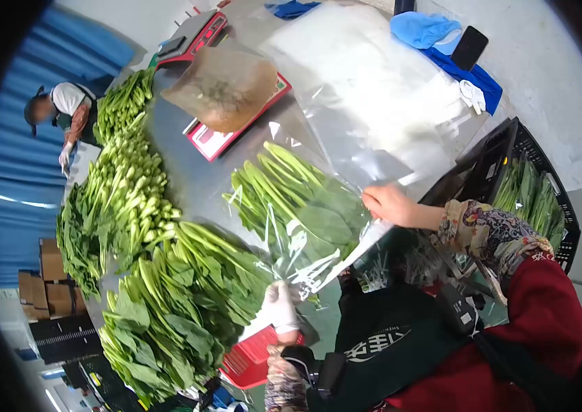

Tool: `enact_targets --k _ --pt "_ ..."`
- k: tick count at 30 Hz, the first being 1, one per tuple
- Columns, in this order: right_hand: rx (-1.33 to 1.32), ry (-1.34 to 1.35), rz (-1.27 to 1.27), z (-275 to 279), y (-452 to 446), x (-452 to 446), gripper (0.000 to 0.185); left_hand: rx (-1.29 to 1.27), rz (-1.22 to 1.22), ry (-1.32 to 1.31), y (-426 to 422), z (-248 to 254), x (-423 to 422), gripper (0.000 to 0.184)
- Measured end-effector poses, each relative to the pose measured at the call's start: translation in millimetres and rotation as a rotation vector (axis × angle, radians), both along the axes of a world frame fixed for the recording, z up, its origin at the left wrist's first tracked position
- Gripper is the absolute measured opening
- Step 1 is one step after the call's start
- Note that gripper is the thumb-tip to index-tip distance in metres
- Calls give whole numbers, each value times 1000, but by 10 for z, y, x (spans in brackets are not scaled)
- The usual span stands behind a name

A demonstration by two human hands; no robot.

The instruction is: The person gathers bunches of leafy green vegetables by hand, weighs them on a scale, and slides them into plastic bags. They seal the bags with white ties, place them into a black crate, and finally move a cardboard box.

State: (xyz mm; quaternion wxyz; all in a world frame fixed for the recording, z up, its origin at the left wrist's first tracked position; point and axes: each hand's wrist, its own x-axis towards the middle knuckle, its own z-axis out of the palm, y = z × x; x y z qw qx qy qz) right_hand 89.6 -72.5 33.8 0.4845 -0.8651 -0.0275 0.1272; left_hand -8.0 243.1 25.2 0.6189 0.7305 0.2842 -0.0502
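A clear plastic bag (332, 257) with a bunch of leafy green vegetables (305, 199) in it lies at the near edge of the metal table. My left hand (279, 309), in a white glove, is closed on the bag's near left corner. Bare and closed, my right hand (390, 206) pinches the bag's right side. The stalks point away from me and the leaves lie toward me. Beside my left hand is a large heap of loose greens (174, 302).
Behind the bag stands a red scale (212, 141) with a brownish tray (222, 89) on it. Clear plastic bags (366, 75) are stacked at the back. On the right, a black crate (565, 206) holds bagged greens. A person (75, 110) works at the far left.
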Motion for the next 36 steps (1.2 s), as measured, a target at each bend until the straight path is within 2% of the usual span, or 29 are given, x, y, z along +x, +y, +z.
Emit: enact_targets --k 1,3,4,5,7,8,9,10,11,12,13,14,15,16,18,19,20,22,24,26,28,29,31,32,33,34,35,36 --pt "-5 -41 -21 -64 19 4 22 411 -52 -48 -155 260 62 19" --pt "22 -32 -89 -28 72 31 21 1012 -230 -290 -138 367 62 46" --pt "32 -20 -123 14 88 31 20 1162 -209 -421 -116 280 53 65" --pt "65 62 -155 78 112 44 21 1278 -263 -593 -83 192 92 60" --pt "136 216 -224 202 178 90 22 1420 -643 -625 -35 277 235 55" --pt "288 461 -90 138 111 172 25 1403 -876 -416 -63 355 357 52" --pt "538 631 -17 107 160 215 27 1262 -1012 -335 32 193 430 52" --pt "792 780 40 77 233 293 29 1224 -1027 -369 216 56 457 50" --pt "1407 998 233 -252 298 398 32 1167 -1056 -434 235 -85 507 49" --pt "1082 280 457 28 432 374 50 1140 -1056 -498 244 -148 564 48" --pt "611 -385 349 310 562 347 76 1130 -1046 -549 144 -125 599 48" --pt "974 -102 379 566 646 401 69 1121 -1022 -582 70 -96 618 47" --pt "1459 273 325 829 735 448 61 1093 -981 -613 -77 4 616 46" --pt "1790 588 201 1098 830 489 54 1042 -957 -635 -231 94 568 45" --pt "2123 469 158 1721 459 225 21 842 -952 -632 -665 288 432 44" --pt "1996 314 -117 2020 186 -93 19 704 -979 -620 -899 346 388 43" --pt "1998 177 -150 2083 -104 -286 18 558 -989 -589 -1200 443 350 42" --pt "1658 -90 -252 1918 -945 -874 19 285 -1043 -560 -1942 581 243 41" --pt "1266 -237 -459 1551 -1914 -1404 22 -31 -1104 -617 -2814 704 244 39" --pt "969 -297 -657 940 -3081 -1849 26 -392 -1158 -668 -3862 824 311 38" --pt "661 -357 -811 250 -4337 -2429 31 -537 -1167 -658 -4536 803 355 36" --pt "505 -392 -857 -46 -4859 -2705 34 -528 -1145 -660 -4670 709 350 36" --pt "316 -476 -850 -474 -5575 -3143 39 -278 -1016 -732 -4635 371 226 34" --pt "294 -514 -848 -634 -5796 -3313 42 -328 -1151 -594 -3901 811 339 33" --pt "342 -534 -859 -804 -5986 -3366 45 -124 -1010 -877 -3706 573 463 37" --pt "533 -463 -973 -857 -5922 -3171 45 -40 -1004 -639 -3183 803 620 38" --pt "732 -409 -1098 -910 -5857 -2977 45 201 -787 -788 -2816 423 810 38" --pt "926 -327 -1208 -964 -5700 -2702 45 316 -605 -766 -2319 352 998 37"
